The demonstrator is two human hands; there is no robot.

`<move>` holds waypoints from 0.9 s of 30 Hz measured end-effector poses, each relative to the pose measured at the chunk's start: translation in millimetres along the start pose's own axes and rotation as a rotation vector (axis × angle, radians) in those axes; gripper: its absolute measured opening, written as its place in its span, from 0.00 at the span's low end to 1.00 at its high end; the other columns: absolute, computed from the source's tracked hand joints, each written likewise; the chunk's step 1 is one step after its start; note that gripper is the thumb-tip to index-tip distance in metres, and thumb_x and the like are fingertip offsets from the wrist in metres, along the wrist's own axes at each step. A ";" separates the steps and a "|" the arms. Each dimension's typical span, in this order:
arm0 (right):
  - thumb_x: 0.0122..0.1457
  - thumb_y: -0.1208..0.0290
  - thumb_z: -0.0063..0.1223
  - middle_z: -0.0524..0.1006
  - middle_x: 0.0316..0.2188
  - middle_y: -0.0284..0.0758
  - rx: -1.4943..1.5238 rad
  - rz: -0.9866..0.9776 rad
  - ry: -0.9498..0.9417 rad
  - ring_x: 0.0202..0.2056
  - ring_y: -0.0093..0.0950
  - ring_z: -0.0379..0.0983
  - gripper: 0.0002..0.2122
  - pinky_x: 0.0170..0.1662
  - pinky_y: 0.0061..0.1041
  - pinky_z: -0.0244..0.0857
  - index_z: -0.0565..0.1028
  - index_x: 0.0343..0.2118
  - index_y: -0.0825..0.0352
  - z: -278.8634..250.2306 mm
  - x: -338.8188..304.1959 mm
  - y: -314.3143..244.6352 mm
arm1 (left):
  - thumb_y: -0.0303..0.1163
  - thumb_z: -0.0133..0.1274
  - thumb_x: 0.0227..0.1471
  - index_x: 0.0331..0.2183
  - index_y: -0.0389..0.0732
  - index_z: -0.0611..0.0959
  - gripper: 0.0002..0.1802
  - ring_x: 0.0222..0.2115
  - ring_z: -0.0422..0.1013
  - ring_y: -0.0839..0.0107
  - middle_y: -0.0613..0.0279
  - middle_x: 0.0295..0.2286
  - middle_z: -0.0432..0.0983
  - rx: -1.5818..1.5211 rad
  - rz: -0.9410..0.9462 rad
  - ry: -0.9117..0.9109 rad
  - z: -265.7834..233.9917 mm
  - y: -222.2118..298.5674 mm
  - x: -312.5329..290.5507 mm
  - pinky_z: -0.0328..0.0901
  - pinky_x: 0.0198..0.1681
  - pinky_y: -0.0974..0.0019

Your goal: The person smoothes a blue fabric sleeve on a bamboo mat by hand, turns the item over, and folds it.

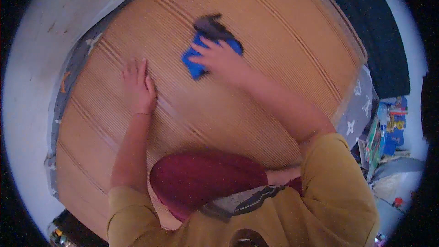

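My right hand (219,59) reaches far out over the woven mat and holds a blue cloth (195,69) against it. The thumb and a finger stand apart on top of the cloth; the remaining fingers are partly hidden and blurred. Beyond the hand, dark grey fabric (210,25) bunches up against the blue; whether it belongs to the same cloth I cannot tell. Left of the cloth, my left hand (139,84) lies palm down on the tan mat (192,103), fingers stretched out and nothing in them.
Grey patterned fabric (354,110) shows beneath the mat's right edge. Books and small colourful items (388,128) are piled beyond it. A dark panel (375,32) borders the far right, and a pale wall (41,77) runs along the left. My dark red-clad leg (206,178) is folded on the mat.
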State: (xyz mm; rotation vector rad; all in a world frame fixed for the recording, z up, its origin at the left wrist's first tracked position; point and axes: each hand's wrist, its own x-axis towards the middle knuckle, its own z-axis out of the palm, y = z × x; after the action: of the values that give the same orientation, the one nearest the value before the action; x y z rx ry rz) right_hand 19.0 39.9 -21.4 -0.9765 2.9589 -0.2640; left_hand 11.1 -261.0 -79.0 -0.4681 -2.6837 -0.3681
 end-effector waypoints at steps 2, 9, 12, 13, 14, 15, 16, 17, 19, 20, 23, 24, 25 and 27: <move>0.52 0.76 0.53 0.58 0.66 0.35 0.050 0.078 -0.176 0.67 0.42 0.50 0.27 0.61 0.50 0.53 0.70 0.58 0.53 -25.5 -73.0 -17.3 | 0.34 0.43 0.56 0.59 0.47 0.70 0.28 0.62 0.52 0.44 0.48 0.61 0.58 0.003 0.025 0.041 4.5 -9.5 0.2 0.43 0.65 0.41; 0.45 0.80 0.56 0.56 0.67 0.34 0.122 0.312 -0.318 0.68 0.43 0.48 0.33 0.56 0.53 0.55 0.71 0.57 0.45 -43.5 -339.9 -55.8 | 0.34 0.42 0.56 0.59 0.49 0.70 0.27 0.61 0.55 0.47 0.49 0.60 0.61 0.008 0.073 0.125 13.8 -22.9 3.5 0.46 0.65 0.44; 0.45 0.80 0.54 0.56 0.67 0.33 0.132 0.323 -0.353 0.68 0.43 0.48 0.33 0.56 0.53 0.55 0.70 0.58 0.44 -44.5 -398.7 -60.3 | 0.34 0.42 0.56 0.60 0.50 0.69 0.29 0.61 0.55 0.48 0.49 0.60 0.61 0.083 0.069 0.099 4.3 -10.6 8.1 0.47 0.65 0.45; 0.46 0.80 0.54 0.56 0.68 0.33 0.129 0.314 -0.365 0.68 0.43 0.48 0.33 0.56 0.54 0.54 0.70 0.58 0.44 -42.5 -404.9 -59.3 | 0.34 0.42 0.56 0.60 0.50 0.69 0.29 0.61 0.55 0.48 0.49 0.60 0.61 0.089 0.067 0.104 2.1 -9.8 7.6 0.47 0.65 0.45; 0.46 0.80 0.53 0.56 0.68 0.32 0.127 0.300 -0.378 0.68 0.44 0.48 0.33 0.56 0.54 0.54 0.70 0.58 0.44 -39.6 -406.1 -56.4 | 0.34 0.42 0.56 0.60 0.50 0.68 0.29 0.61 0.55 0.48 0.49 0.60 0.61 0.160 0.057 0.056 -0.2 -9.4 6.5 0.47 0.65 0.46; 0.46 0.80 0.53 0.56 0.68 0.32 0.129 0.289 -0.376 0.68 0.44 0.48 0.33 0.56 0.54 0.54 0.70 0.58 0.44 -38.9 -399.1 -55.4 | 0.34 0.41 0.56 0.61 0.50 0.68 0.29 0.61 0.55 0.48 0.49 0.60 0.61 0.231 0.045 0.005 -1.2 -8.9 4.1 0.47 0.65 0.46; 0.46 0.81 0.53 0.56 0.68 0.32 0.128 0.311 -0.382 0.68 0.44 0.48 0.33 0.57 0.54 0.53 0.70 0.58 0.44 -41.8 -388.1 -57.8 | 0.34 0.41 0.56 0.61 0.50 0.68 0.29 0.61 0.55 0.48 0.49 0.60 0.61 0.235 0.036 0.003 -6.6 -3.5 4.1 0.47 0.65 0.46; 0.47 0.81 0.52 0.56 0.68 0.32 0.127 0.330 -0.388 0.68 0.44 0.48 0.33 0.57 0.54 0.53 0.70 0.58 0.44 -41.8 -375.5 -59.4 | 0.35 0.41 0.57 0.61 0.49 0.67 0.29 0.62 0.55 0.48 0.49 0.60 0.60 0.245 0.031 -0.023 -12.8 2.0 5.2 0.47 0.65 0.47; 0.47 0.81 0.52 0.56 0.67 0.32 0.136 0.315 -0.360 0.68 0.44 0.47 0.33 0.58 0.55 0.52 0.70 0.58 0.44 -34.9 -347.0 -54.1 | 0.35 0.41 0.57 0.61 0.49 0.67 0.29 0.62 0.55 0.49 0.50 0.60 0.60 0.267 0.009 -0.049 -22.1 11.9 7.4 0.47 0.65 0.47; 0.47 0.82 0.51 0.56 0.67 0.32 0.142 0.314 -0.331 0.68 0.44 0.47 0.33 0.59 0.55 0.51 0.70 0.58 0.45 -31.0 -329.5 -49.9 | 0.35 0.41 0.57 0.61 0.48 0.67 0.29 0.62 0.54 0.49 0.50 0.61 0.59 0.243 -0.002 -0.093 -23.2 13.6 8.5 0.48 0.65 0.46; 0.48 0.83 0.49 0.55 0.68 0.33 0.139 0.282 -0.333 0.69 0.43 0.45 0.32 0.60 0.57 0.49 0.70 0.58 0.47 -33.5 -260.6 -39.0 | 0.36 0.41 0.59 0.61 0.48 0.66 0.29 0.63 0.52 0.48 0.50 0.62 0.57 0.211 -0.040 -0.156 -23.8 14.8 10.1 0.47 0.65 0.46; 0.48 0.83 0.49 0.55 0.68 0.33 0.141 0.258 -0.336 0.69 0.43 0.45 0.32 0.60 0.57 0.49 0.70 0.58 0.47 -35.7 -232.9 -37.0 | 0.36 0.40 0.60 0.62 0.48 0.64 0.28 0.64 0.50 0.47 0.51 0.63 0.55 0.193 -0.050 -0.179 -24.4 14.2 8.6 0.46 0.66 0.46; 0.48 0.84 0.49 0.55 0.68 0.34 0.142 0.251 -0.324 0.69 0.43 0.44 0.32 0.61 0.58 0.48 0.69 0.58 0.48 -41.8 -203.4 -36.0 | 0.36 0.40 0.60 0.62 0.48 0.64 0.28 0.64 0.50 0.47 0.51 0.63 0.55 0.196 -0.068 -0.176 -23.1 13.3 7.9 0.46 0.66 0.46; 0.48 0.86 0.50 0.55 0.68 0.35 0.181 0.228 -0.280 0.69 0.44 0.43 0.33 0.62 0.61 0.45 0.69 0.59 0.51 -45.1 -145.0 -30.3 | 0.36 0.41 0.59 0.62 0.48 0.65 0.29 0.63 0.50 0.46 0.49 0.63 0.55 0.179 -0.054 -0.131 -20.9 11.4 2.8 0.45 0.66 0.46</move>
State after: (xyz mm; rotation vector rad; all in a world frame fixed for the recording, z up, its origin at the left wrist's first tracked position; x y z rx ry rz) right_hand 150.6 108.8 22.4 -0.5942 2.7004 -0.3505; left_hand 19.8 -256.4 -57.1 -0.3785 -2.8275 -0.1141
